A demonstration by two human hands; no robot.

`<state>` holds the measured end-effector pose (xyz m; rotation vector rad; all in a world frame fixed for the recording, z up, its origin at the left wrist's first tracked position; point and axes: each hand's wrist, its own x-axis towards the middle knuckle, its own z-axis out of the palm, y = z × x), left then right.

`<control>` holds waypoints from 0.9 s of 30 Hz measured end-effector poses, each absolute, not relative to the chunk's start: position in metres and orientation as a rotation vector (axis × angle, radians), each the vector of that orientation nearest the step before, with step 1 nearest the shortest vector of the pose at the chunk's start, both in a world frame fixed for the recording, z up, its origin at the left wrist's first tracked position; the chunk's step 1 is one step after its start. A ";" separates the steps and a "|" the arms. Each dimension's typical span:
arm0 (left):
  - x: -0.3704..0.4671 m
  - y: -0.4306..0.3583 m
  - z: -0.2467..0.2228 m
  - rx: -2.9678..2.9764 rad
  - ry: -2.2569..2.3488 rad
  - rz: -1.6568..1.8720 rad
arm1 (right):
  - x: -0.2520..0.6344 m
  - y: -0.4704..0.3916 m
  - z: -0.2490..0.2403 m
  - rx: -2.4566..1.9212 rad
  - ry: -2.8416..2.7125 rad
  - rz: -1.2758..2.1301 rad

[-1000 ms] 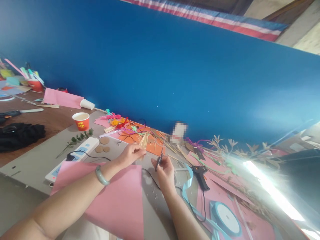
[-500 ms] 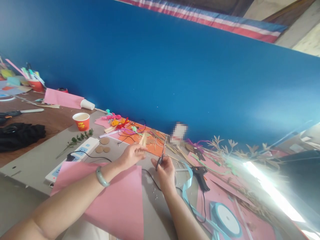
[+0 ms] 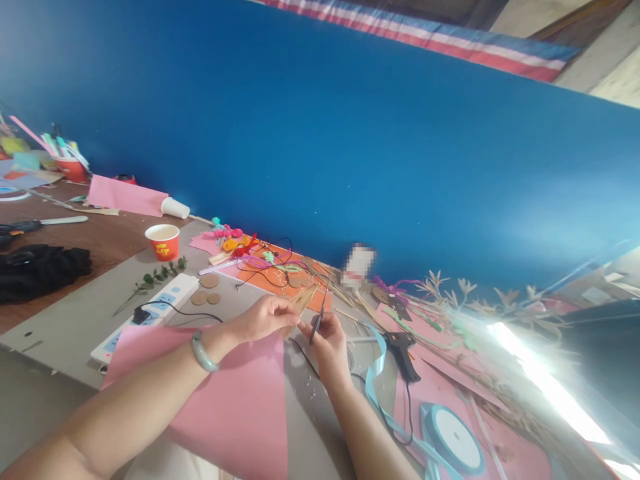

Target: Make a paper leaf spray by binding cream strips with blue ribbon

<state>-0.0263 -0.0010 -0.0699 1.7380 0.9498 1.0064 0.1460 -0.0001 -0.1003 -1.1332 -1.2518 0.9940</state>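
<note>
My left hand (image 3: 265, 318), a pale bangle on its wrist, pinches a thin, straw-coloured dried piece (image 3: 303, 300) that fans out upward beyond the fingers. A pair of dark-handled scissors (image 3: 321, 315) is in my right hand (image 3: 330, 347), blades pointing up and away from me. The two hands are close together, fingertips nearly meeting, and the dried piece stands just left of the blades. Beneath my left forearm lies a pink sheet (image 3: 240, 407). Whether the blades are fully closed is too small to tell.
A white power strip (image 3: 175, 293), cork discs (image 3: 209, 281) and a paper cup (image 3: 163, 243) are on the left. To the right lie a black glue gun (image 3: 401, 353) with its cord and a blue ribbon spool (image 3: 453, 437). Dried stems (image 3: 360, 303) spread along the blue wall.
The dried piece has tilted right, toward the scissors. My hands have come closer together, and the scissors have shifted slightly left.
</note>
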 end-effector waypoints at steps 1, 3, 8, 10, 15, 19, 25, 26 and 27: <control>-0.027 -0.001 -0.068 1.822 0.979 1.002 | 0.146 0.000 -0.100 -1.133 -1.255 0.989; -0.028 -0.003 -0.067 1.993 1.037 1.033 | 0.146 0.000 -0.100 -1.138 -1.259 0.980; -0.025 -0.006 -0.070 2.167 1.048 1.102 | 0.145 -0.003 -0.096 -1.172 -1.310 0.918; -0.024 -0.006 -0.071 2.153 1.050 1.117 | 0.145 -0.003 -0.095 -1.183 -1.330 0.904; -0.021 -0.003 -0.076 1.940 1.090 1.221 | 0.146 -0.003 -0.095 -1.198 -1.300 0.941; -0.018 -0.001 -0.080 1.580 1.058 1.277 | 0.146 -0.002 -0.095 -1.206 -1.279 0.930; -0.016 -0.006 -0.076 1.779 1.021 1.209 | 0.143 -0.006 -0.094 -1.139 -1.276 0.995; -0.017 -0.007 -0.075 1.826 1.030 1.223 | 0.142 -0.007 -0.093 -1.139 -1.275 1.009; -0.017 -0.007 -0.075 1.864 1.024 1.230 | 0.142 -0.008 -0.092 -1.141 -1.273 1.022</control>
